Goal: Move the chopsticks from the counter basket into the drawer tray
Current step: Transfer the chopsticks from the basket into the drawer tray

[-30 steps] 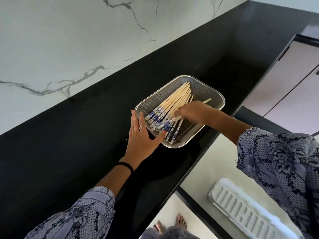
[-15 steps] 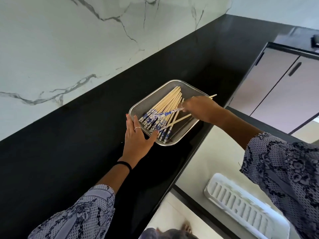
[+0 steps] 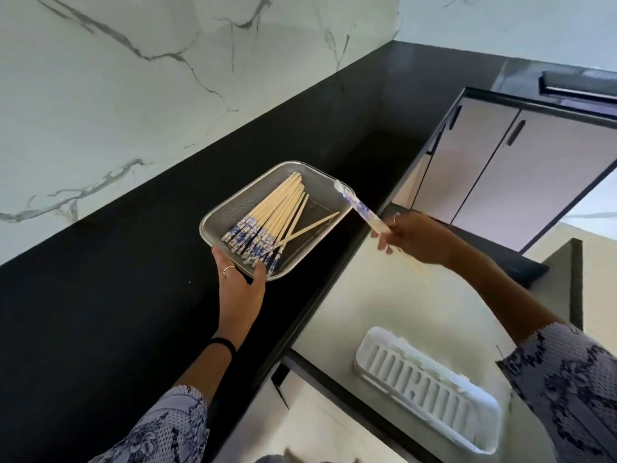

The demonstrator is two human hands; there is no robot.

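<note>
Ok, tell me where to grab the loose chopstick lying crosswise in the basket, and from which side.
Pinch the loose chopstick at its plain wooden end, which points toward the basket's right rim and lies apart from the bundle. Come from the right, probably with the right hand; its patterned end is tucked under the others.

Fine metal mesh basket (image 3: 230, 208); pale wooden chopsticks (image 3: 277, 208); glossy black counter (image 3: 100, 295); white plastic tray (image 3: 427, 389); veined marble wall (image 3: 133, 78).
</note>
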